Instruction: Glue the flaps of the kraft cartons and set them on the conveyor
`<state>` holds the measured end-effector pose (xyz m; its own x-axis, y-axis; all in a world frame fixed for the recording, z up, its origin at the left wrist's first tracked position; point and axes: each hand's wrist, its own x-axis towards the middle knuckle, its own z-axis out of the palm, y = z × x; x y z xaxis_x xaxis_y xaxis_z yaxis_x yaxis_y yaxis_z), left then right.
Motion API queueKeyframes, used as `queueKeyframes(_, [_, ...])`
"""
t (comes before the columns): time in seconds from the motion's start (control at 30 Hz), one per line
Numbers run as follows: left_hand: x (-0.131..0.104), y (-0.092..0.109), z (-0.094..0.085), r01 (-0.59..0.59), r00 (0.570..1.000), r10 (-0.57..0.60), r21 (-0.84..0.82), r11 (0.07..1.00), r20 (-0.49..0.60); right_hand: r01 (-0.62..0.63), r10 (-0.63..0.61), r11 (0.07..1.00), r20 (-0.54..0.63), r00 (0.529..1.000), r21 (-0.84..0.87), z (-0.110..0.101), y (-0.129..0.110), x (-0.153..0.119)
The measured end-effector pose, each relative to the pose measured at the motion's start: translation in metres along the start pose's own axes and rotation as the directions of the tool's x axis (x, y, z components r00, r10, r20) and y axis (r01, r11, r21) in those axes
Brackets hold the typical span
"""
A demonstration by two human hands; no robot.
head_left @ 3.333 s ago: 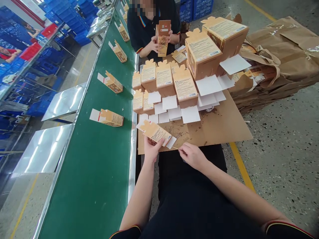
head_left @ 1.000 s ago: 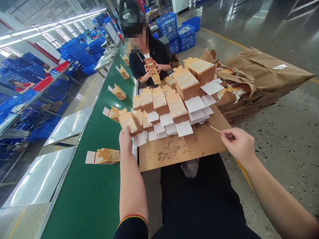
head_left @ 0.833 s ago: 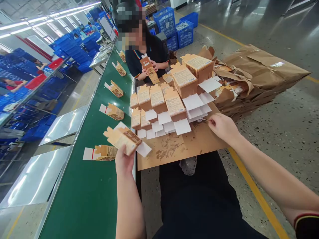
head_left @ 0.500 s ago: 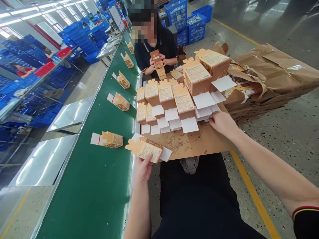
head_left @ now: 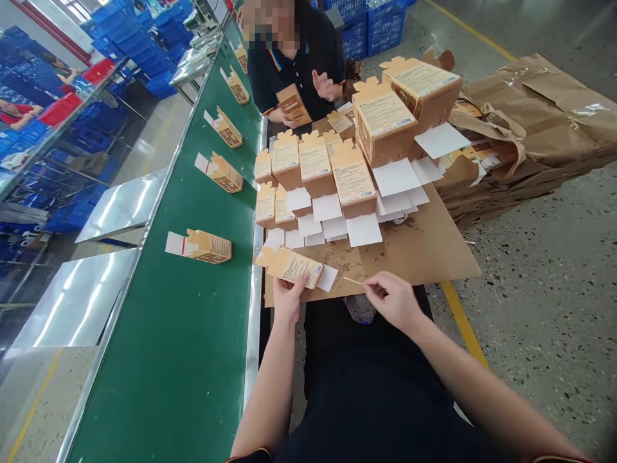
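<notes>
My left hand [head_left: 289, 297] grips a small tan printed box [head_left: 295, 266], tilted over the cardboard sheet's near left edge, with a white flap out at its right end. To the right, my right hand [head_left: 388, 297] pinches a thin pale stick [head_left: 353, 280] that points left toward the box. Beyond both hands, several upright tan boxes [head_left: 354, 180] with white flaps stand grouped on the cardboard sheet [head_left: 414, 251].
On the left runs a green conveyor belt [head_left: 178, 334] carrying a row of boxes [head_left: 212, 246]. Across the cardboard, a person [head_left: 308, 58] holds a brown carton [head_left: 294, 105]. Wrapped brown stacks [head_left: 554, 128] lie at the right; blue crates [head_left: 385, 29] stand behind.
My right hand has moved left and nearer to me from beside the grouped boxes, now with a thin stick. The held box shifted slightly right and up. The other person's hands moved apart.
</notes>
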<state>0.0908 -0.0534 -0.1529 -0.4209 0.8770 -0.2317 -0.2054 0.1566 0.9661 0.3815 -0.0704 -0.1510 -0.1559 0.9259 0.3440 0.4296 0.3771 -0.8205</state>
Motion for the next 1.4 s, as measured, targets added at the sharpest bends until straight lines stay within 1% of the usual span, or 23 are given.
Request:
queueKeyframes(0.07, [0.002, 0.001, -0.001, -0.003, 1.0, 0.003, 0.018, 1.0, 0.007, 0.028, -0.028, 1.0, 0.052, 0.998, 0.0, 0.027, -0.001, 0.0])
queueKeyframes(0.13, [0.003, 0.002, -0.002, -0.004, 1.0, 0.004, 0.033, 0.999, 0.025, 0.059, -0.056, 0.998, 0.073, 0.996, -0.038, 0.041, 0.002, 0.003])
queueKeyframes(0.23, [0.003, 0.001, -0.001, -0.011, 0.999, 0.009, 0.042, 0.999, 0.039, 0.109, -0.102, 0.991, 0.081, 0.991, -0.081, 0.046, 0.008, 0.005])
queueKeyframes(0.33, [0.0, 0.002, 0.003, -0.01, 1.0, 0.009, 0.032, 0.999, 0.024, 0.141, -0.131, 0.988, 0.134, 0.982, -0.068, 0.046, 0.008, 0.002])
queueKeyframes(0.4, [-0.002, 0.004, 0.006, -0.005, 1.0, 0.004, 0.027, 1.0, 0.014, 0.145, -0.133, 0.988, 0.173, 0.976, -0.057, 0.045, 0.006, 0.001])
queueKeyframes(0.47, [-0.004, 0.008, 0.008, 0.001, 1.0, -0.001, 0.026, 1.0, 0.011, 0.128, -0.115, 0.99, 0.179, 0.977, -0.064, 0.045, 0.004, 0.003])
queueKeyframes(0.6, [-0.011, 0.011, 0.011, -0.004, 1.0, 0.004, 0.041, 0.999, 0.015, 0.029, -0.019, 0.995, 0.102, 0.995, -0.097, 0.036, 0.007, 0.012])
queueKeyframes(0.7, [-0.019, 0.007, 0.018, -0.043, 0.999, 0.042, 0.079, 0.996, 0.007, -0.026, 0.028, 0.998, 0.023, 0.999, -0.058, 0.024, 0.009, 0.014])
queueKeyframes(0.8, [-0.031, 0.003, 0.028, -0.114, 0.993, 0.116, 0.189, 0.975, 0.001, -0.068, 0.067, 0.997, -0.036, 0.997, -0.026, 0.01, 0.008, 0.007])
queueKeyframes(0.93, [-0.043, -0.001, 0.035, -0.195, 0.978, 0.208, 0.366, 0.91, 0.004, -0.103, 0.102, 0.995, -0.073, 0.992, -0.01, -0.005, 0.007, -0.008])
queueKeyframes(1.0, [-0.045, -0.004, 0.035, -0.197, 0.975, 0.223, 0.427, 0.883, -0.011, -0.089, 0.09, 0.996, -0.096, 0.991, 0.015, -0.01, 0.007, -0.017])
queueKeyframes(1.07, [-0.044, -0.008, 0.034, -0.171, 0.974, 0.221, 0.479, 0.861, -0.05, -0.082, 0.086, 0.996, -0.116, 0.99, 0.035, -0.013, 0.007, -0.024])
queueKeyframes(1.13, [-0.043, -0.013, 0.034, -0.15, 0.971, 0.222, 0.503, 0.851, -0.085, -0.105, 0.11, 0.994, -0.122, 0.986, 0.042, -0.014, 0.005, -0.029])
queueKeyframes(1.2, [-0.042, -0.015, 0.035, -0.155, 0.97, 0.227, 0.507, 0.848, -0.084, -0.135, 0.14, 0.99, -0.116, 0.983, 0.048, -0.015, 0.002, -0.031])
queueKeyframes(1.27, [-0.038, -0.012, 0.032, -0.173, 0.97, 0.237, 0.523, 0.834, -0.057, -0.132, 0.138, 0.989, -0.116, 0.984, 0.062, -0.016, -0.002, -0.03])
queueKeyframes(1.3, [-0.035, -0.009, 0.027, -0.18, 0.968, 0.247, 0.543, 0.82, -0.052, -0.12, 0.128, 0.99, -0.126, 0.984, 0.068, -0.018, -0.003, -0.029])
queueKeyframes(1.33, [-0.031, -0.003, 0.019, -0.18, 0.963, 0.262, 0.57, 0.801, -0.064, -0.104, 0.114, 0.992, -0.144, 0.983, 0.071, -0.02, -0.005, -0.029])
queueKeyframes(1.4, [-0.019, 0.011, -0.005, -0.161, 0.943, 0.307, 0.624, 0.765, -0.133, -0.081, 0.092, 0.995, -0.193, 0.977, 0.065, -0.025, -0.007, -0.027])
